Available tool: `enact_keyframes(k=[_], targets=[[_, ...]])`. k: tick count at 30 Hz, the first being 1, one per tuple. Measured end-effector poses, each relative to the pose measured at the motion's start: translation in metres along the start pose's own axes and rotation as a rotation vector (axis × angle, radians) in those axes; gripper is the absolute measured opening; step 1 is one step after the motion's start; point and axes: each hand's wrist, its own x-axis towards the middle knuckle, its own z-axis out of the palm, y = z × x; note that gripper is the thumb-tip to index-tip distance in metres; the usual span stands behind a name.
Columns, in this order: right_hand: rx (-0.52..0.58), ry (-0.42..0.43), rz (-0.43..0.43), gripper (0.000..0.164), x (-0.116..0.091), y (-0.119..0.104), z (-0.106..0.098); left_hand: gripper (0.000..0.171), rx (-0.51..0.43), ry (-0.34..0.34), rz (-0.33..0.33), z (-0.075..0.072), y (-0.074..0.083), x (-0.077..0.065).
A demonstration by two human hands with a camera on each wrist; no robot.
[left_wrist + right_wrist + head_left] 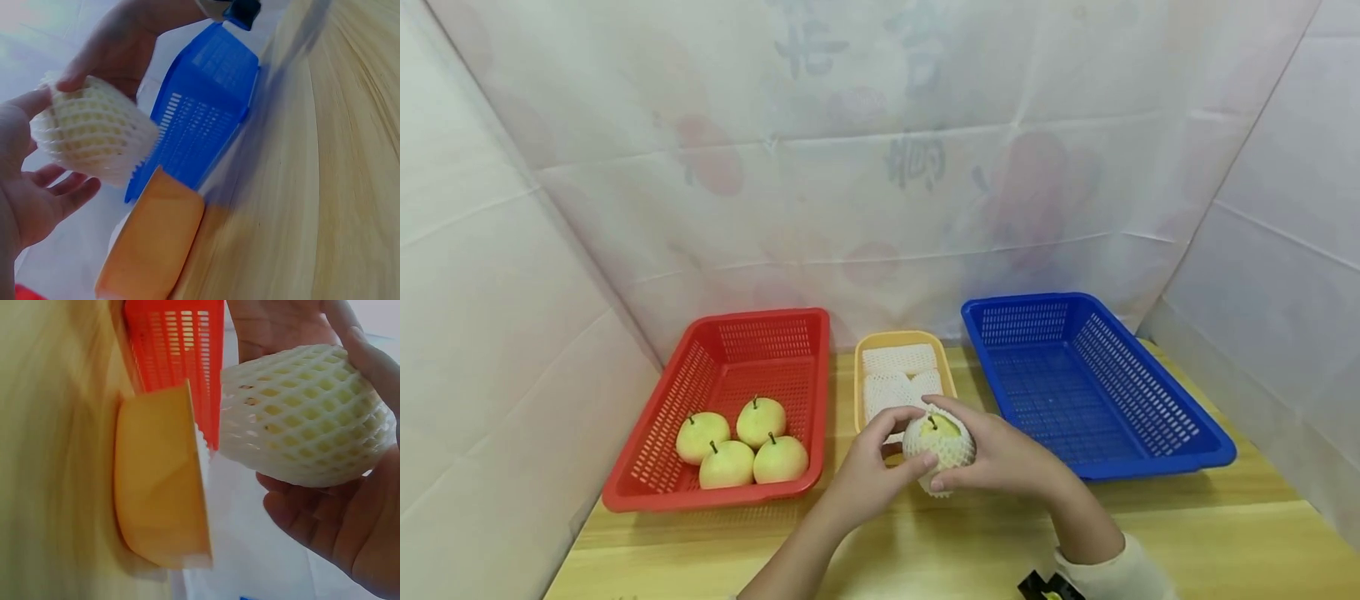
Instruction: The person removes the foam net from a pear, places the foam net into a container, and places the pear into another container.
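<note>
Between both hands, above the table, is a yellow-green pear (pixel 946 427) in a white foam net sleeve (pixel 953 455). Its top and stem show through the net's open end in the head view. My left hand (pixel 871 468) holds it from the left, thumb on the net. From the other side my right hand (pixel 1006 457) grips it, thumb at the front and fingers curved around. The right wrist view shows the net (pixel 306 419) covering the fruit's side and extending past its lower end. Just behind the hands sits a yellow tray (pixel 859 367) holding white foam nets (pixel 898 360).
At the left, a red basket (pixel 715 502) has several bare pears (pixel 726 465) near its front. A blue basket (pixel 1150 467) stands at the right, its mesh floor visible. All rest on a wooden table (pixel 1240 533) enclosed by pale sheets (pixel 850 208) behind and on both sides.
</note>
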Motion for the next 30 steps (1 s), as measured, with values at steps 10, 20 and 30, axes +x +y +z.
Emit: enact_keyframes(k=[10, 20, 30], targets=[[0.073, -0.188, -0.154, 0.081, 0.002, 0.012, 0.032, 0.052, 0.051, -0.168, -0.143, -0.017, -0.01, -0.02], [-0.052, -0.239, -0.095, 0.083, -0.002, 0.025, 0.051, 0.053, 0.169, -0.258, -0.158, -0.017, -0.025, -0.027], [-0.047, -0.253, -0.095, 0.081, 0.002, 0.032, 0.052, 0.05, 0.243, -0.285, -0.146, -0.017, -0.033, -0.02]])
